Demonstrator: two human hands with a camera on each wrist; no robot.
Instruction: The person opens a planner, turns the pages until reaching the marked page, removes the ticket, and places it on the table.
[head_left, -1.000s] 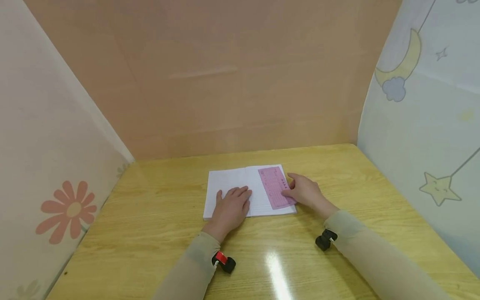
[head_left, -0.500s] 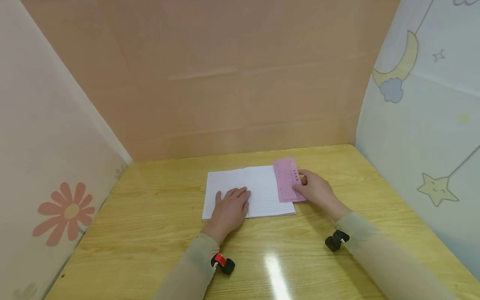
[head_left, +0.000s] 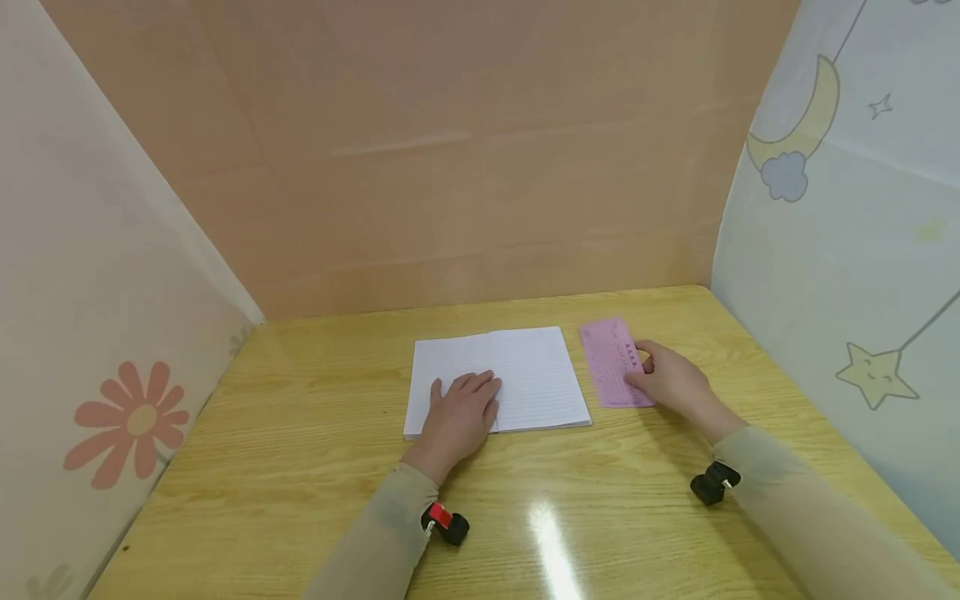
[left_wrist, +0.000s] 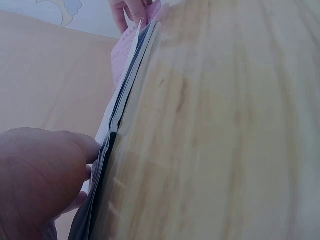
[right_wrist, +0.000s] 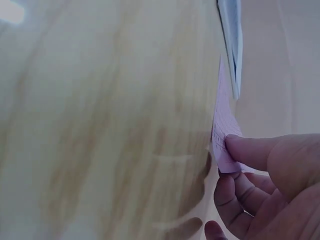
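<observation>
An open notebook with lined white pages lies flat on the wooden table. My left hand rests on its left page near the spine, fingers spread and straight. To the right of the notebook, my right hand pinches a pink printed slip of paper by its right edge, thumb on top. In the right wrist view the thumb and curled fingers hold the pink slip just above the table, its far end close to the notebook's edge.
The wooden table runs back to a plain orange-brown wall. Patterned cloth panels stand on both sides, the left with a flower, the right with a moon and star. Each wrist wears a small black camera.
My right hand has drawn the pink slip off the notebook's right page and carried it rightward over the bare table beside it. The left hand has stayed in place on the notebook.
</observation>
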